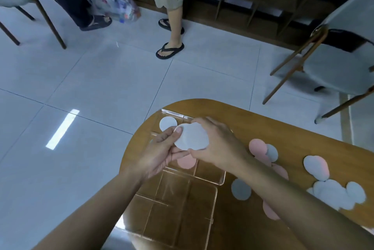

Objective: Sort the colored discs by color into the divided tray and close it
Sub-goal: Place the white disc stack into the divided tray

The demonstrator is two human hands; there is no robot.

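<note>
Nearest the lens, the near half of the clear divided tray (pixel 215 201) lies open and flat on the table (pixel 293 144). Over its far half, both hands share a small stack of white discs (pixel 192 135): the left hand (pixel 162 152) pinches one edge under its thumb, and the right hand (pixel 214 142) curls round the other side. Sorting looks partway done. One white disc (pixel 168 124) and one pink disc (pixel 186 161) sit in separate far compartments. Next, the stack likely needs lowering onto the white one. Loose discs (pixel 340 193) wait at the right.
</note>
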